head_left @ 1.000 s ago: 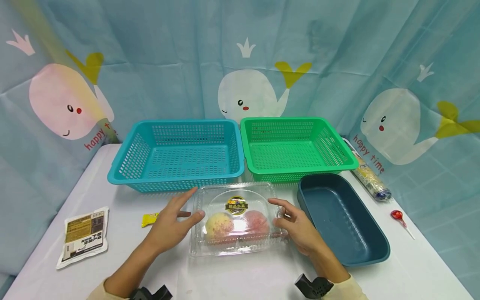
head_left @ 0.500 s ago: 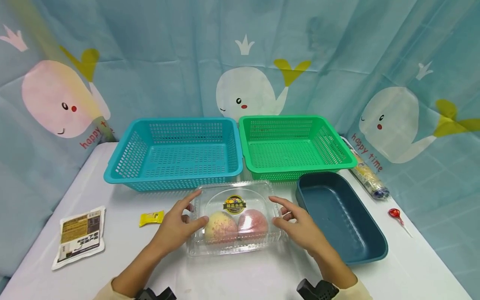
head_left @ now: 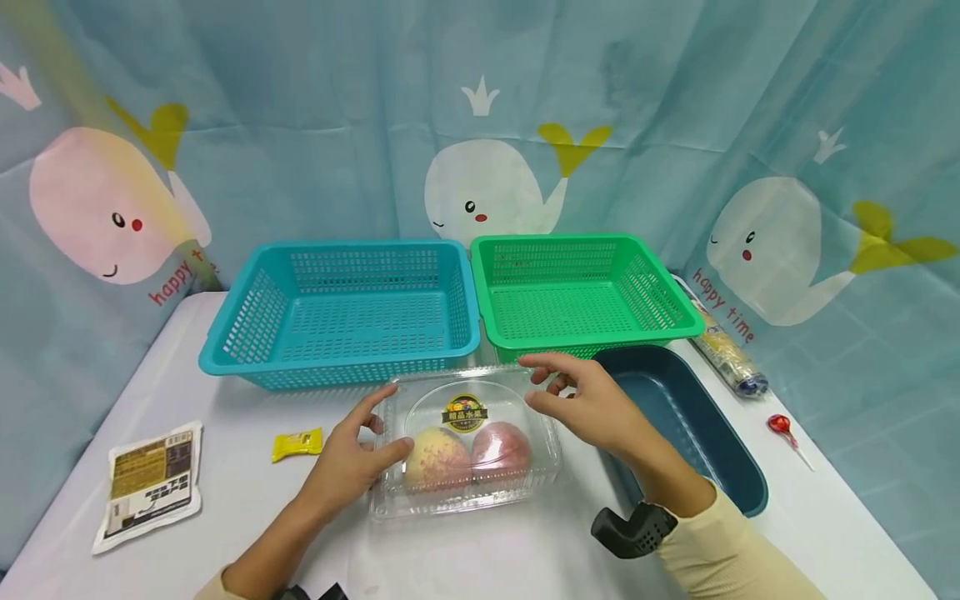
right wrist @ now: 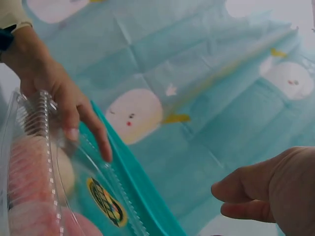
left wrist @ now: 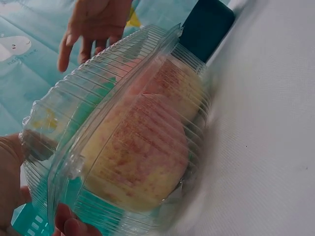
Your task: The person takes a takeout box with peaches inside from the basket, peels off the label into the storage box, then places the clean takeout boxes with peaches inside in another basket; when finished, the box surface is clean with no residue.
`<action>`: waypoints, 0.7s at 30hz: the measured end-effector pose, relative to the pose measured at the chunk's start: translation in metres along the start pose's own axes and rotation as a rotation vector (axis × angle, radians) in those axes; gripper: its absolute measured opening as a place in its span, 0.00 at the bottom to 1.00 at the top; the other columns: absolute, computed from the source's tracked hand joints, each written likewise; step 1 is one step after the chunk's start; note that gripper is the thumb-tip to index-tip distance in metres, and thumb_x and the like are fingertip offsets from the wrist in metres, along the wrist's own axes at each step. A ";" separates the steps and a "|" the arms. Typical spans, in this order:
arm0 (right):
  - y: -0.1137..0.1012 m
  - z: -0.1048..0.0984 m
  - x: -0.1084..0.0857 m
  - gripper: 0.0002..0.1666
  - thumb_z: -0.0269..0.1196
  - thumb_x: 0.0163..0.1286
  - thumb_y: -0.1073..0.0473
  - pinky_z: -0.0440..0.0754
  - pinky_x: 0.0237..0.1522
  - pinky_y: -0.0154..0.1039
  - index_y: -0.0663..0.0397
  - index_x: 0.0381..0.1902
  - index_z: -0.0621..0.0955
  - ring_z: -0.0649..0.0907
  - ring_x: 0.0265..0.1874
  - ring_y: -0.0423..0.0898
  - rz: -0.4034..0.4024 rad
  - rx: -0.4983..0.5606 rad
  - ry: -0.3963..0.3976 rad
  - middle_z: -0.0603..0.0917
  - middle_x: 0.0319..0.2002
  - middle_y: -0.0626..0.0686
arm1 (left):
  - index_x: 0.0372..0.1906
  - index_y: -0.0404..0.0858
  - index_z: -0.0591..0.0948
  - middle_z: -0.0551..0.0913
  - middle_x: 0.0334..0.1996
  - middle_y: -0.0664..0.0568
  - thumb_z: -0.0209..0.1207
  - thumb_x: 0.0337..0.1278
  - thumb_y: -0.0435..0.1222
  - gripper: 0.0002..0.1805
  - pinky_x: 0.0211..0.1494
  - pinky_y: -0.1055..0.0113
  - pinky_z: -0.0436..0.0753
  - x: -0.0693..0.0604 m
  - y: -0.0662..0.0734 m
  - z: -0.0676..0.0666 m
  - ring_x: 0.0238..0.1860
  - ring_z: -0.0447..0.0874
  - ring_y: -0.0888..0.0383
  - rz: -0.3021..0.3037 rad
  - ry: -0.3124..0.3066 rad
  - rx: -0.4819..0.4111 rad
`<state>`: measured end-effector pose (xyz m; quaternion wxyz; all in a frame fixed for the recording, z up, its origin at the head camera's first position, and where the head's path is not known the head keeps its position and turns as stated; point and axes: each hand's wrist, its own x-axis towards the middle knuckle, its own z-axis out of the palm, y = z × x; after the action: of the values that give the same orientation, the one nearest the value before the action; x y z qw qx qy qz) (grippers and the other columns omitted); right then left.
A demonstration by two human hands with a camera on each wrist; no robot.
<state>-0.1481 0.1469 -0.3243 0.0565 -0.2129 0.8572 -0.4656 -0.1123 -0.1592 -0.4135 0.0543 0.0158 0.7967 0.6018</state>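
In the head view a clear lidded plastic box (head_left: 498, 400) holds a yellowish-pink fruit (head_left: 437, 454) and a pink one (head_left: 501, 448) behind a dark round label. My left hand (head_left: 347, 467) grips its left side, thumb over the lid's edge; in the left wrist view the fingers of that hand (left wrist: 76, 227) show at the box's rim (left wrist: 106, 115). Raised off the box, my right hand (head_left: 592, 404) hangs over its upper right corner with fingers loosely bent, holding nothing. The right wrist view shows this hand (right wrist: 290, 189) apart from the box (right wrist: 47, 162).
A blue basket (head_left: 367, 367) and a green basket (head_left: 592, 343) stand behind the box. To the right are a dark blue tub (head_left: 720, 433), a long wrapped packet (head_left: 723, 354) and a red lollipop (head_left: 780, 425). Leftward lie a yellow wrapper (head_left: 297, 444) and a flat pouch (head_left: 150, 483).
My right hand has risen from the box's right side and moved toward its far right corner. My left hand has stayed at the left side. The whole scene has shifted slightly leftward in view.
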 end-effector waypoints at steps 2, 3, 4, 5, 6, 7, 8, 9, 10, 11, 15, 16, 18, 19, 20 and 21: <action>-0.003 0.004 0.010 0.23 0.63 0.66 0.60 0.79 0.29 0.44 0.52 0.59 0.79 0.78 0.35 0.49 -0.008 0.018 -0.033 0.79 0.45 0.56 | 0.72 0.52 0.63 0.63 0.44 0.42 0.69 0.52 0.37 0.42 0.17 0.70 0.71 0.000 0.000 0.000 0.12 0.58 0.61 0.000 -0.005 -0.010; -0.005 0.007 0.014 0.22 0.63 0.66 0.60 0.78 0.28 0.43 0.53 0.58 0.80 0.78 0.33 0.49 -0.006 0.025 -0.048 0.79 0.44 0.56 | 0.72 0.52 0.63 0.63 0.43 0.42 0.69 0.52 0.37 0.42 0.16 0.70 0.70 0.000 0.000 0.000 0.12 0.57 0.61 0.001 -0.006 -0.015; -0.006 0.010 0.019 0.21 0.63 0.66 0.61 0.76 0.26 0.42 0.53 0.57 0.80 0.77 0.31 0.48 -0.004 0.027 -0.062 0.80 0.43 0.55 | 0.72 0.52 0.63 0.63 0.43 0.42 0.69 0.52 0.37 0.42 0.16 0.70 0.70 0.000 0.000 0.000 0.11 0.57 0.61 0.002 -0.007 -0.018; -0.007 0.014 0.024 0.21 0.64 0.66 0.61 0.75 0.24 0.40 0.53 0.57 0.81 0.77 0.29 0.48 0.001 0.023 -0.074 0.80 0.42 0.54 | 0.72 0.52 0.63 0.63 0.42 0.42 0.69 0.52 0.37 0.42 0.16 0.70 0.69 0.000 0.000 0.000 0.11 0.56 0.62 0.004 -0.008 -0.023; -0.008 0.017 0.028 0.20 0.64 0.65 0.61 0.73 0.22 0.39 0.53 0.56 0.81 0.75 0.26 0.47 0.005 0.021 -0.085 0.80 0.41 0.52 | 0.72 0.52 0.63 0.62 0.42 0.42 0.69 0.52 0.36 0.42 0.16 0.71 0.69 0.000 0.000 0.000 0.11 0.56 0.62 0.006 -0.009 -0.026; -0.008 0.021 0.032 0.19 0.64 0.65 0.62 0.71 0.20 0.38 0.54 0.55 0.81 0.74 0.24 0.46 0.007 0.015 -0.099 0.80 0.40 0.51 | 0.72 0.51 0.63 0.62 0.42 0.42 0.69 0.52 0.36 0.42 0.16 0.70 0.69 0.000 0.000 0.000 0.11 0.56 0.62 0.007 -0.011 -0.031; -0.009 0.025 0.036 0.19 0.64 0.65 0.62 0.70 0.19 0.37 0.54 0.55 0.82 0.73 0.22 0.46 0.009 0.004 -0.111 0.80 0.39 0.50 | 0.72 0.51 0.63 0.62 0.41 0.42 0.69 0.52 0.36 0.42 0.16 0.71 0.69 0.000 0.000 0.000 0.11 0.56 0.62 0.008 -0.011 -0.034; -0.010 0.028 0.040 0.19 0.64 0.65 0.63 0.69 0.19 0.37 0.55 0.54 0.82 0.73 0.21 0.45 0.006 -0.011 -0.123 0.80 0.39 0.49 | 0.72 0.52 0.63 0.62 0.41 0.42 0.69 0.52 0.36 0.42 0.16 0.71 0.69 0.000 0.000 0.000 0.11 0.56 0.62 0.007 -0.011 -0.039; -0.010 0.032 0.044 0.18 0.64 0.64 0.63 0.69 0.19 0.36 0.56 0.53 0.83 0.73 0.20 0.44 0.002 -0.022 -0.133 0.80 0.38 0.48 | 0.72 0.52 0.63 0.62 0.41 0.42 0.69 0.52 0.36 0.42 0.16 0.71 0.68 0.000 0.000 0.000 0.11 0.56 0.62 0.005 -0.012 -0.045; -0.011 0.036 0.048 0.18 0.64 0.64 0.63 0.70 0.19 0.36 0.57 0.52 0.83 0.73 0.20 0.44 -0.001 -0.031 -0.143 0.80 0.37 0.48 | 0.72 0.53 0.64 0.62 0.41 0.42 0.69 0.52 0.36 0.42 0.15 0.71 0.68 0.000 -0.001 0.000 0.11 0.56 0.62 0.004 -0.012 -0.051; -0.014 0.047 0.060 0.16 0.65 0.63 0.63 0.76 0.23 0.37 0.58 0.49 0.84 0.77 0.24 0.44 0.000 -0.060 -0.175 0.81 0.36 0.47 | 0.71 0.54 0.64 0.61 0.41 0.41 0.69 0.52 0.36 0.42 0.15 0.71 0.68 0.000 -0.002 0.000 0.11 0.56 0.62 0.001 -0.010 -0.069; -0.014 0.049 0.063 0.16 0.65 0.62 0.64 0.76 0.24 0.37 0.58 0.49 0.84 0.78 0.24 0.44 0.004 -0.072 -0.180 0.81 0.35 0.47 | 0.71 0.54 0.64 0.61 0.41 0.41 0.69 0.52 0.36 0.41 0.15 0.71 0.68 0.000 -0.003 -0.001 0.11 0.56 0.62 0.003 -0.010 -0.070; -0.014 0.053 0.067 0.15 0.66 0.62 0.63 0.77 0.25 0.37 0.58 0.48 0.85 0.78 0.26 0.43 0.014 -0.100 -0.187 0.81 0.35 0.46 | 0.71 0.55 0.64 0.61 0.41 0.41 0.69 0.53 0.36 0.41 0.15 0.71 0.68 0.001 -0.004 -0.001 0.11 0.56 0.62 0.008 -0.012 -0.070; -0.014 0.055 0.068 0.15 0.66 0.62 0.63 0.78 0.25 0.36 0.58 0.48 0.85 0.78 0.27 0.43 0.014 -0.119 -0.187 0.81 0.34 0.45 | 0.71 0.54 0.64 0.61 0.41 0.41 0.69 0.53 0.36 0.41 0.15 0.70 0.68 0.001 -0.004 -0.001 0.11 0.56 0.62 0.009 -0.012 -0.069; -0.014 0.056 0.070 0.15 0.66 0.61 0.63 0.78 0.26 0.36 0.57 0.47 0.85 0.78 0.28 0.43 0.016 -0.135 -0.187 0.81 0.33 0.45 | 0.72 0.54 0.64 0.61 0.41 0.41 0.69 0.53 0.36 0.41 0.15 0.70 0.68 0.001 -0.004 -0.001 0.11 0.57 0.62 0.010 -0.014 -0.071; -0.014 0.058 0.071 0.15 0.66 0.61 0.63 0.78 0.26 0.36 0.57 0.47 0.85 0.78 0.29 0.42 0.021 -0.149 -0.188 0.81 0.33 0.44 | 0.71 0.54 0.64 0.61 0.41 0.41 0.69 0.53 0.36 0.41 0.16 0.71 0.68 0.001 -0.004 -0.001 0.11 0.57 0.62 0.011 -0.015 -0.070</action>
<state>-0.1906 0.0659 -0.3381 0.1254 -0.2503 0.8825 -0.3779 -0.1132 -0.1613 -0.4172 0.0574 0.0224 0.7745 0.6296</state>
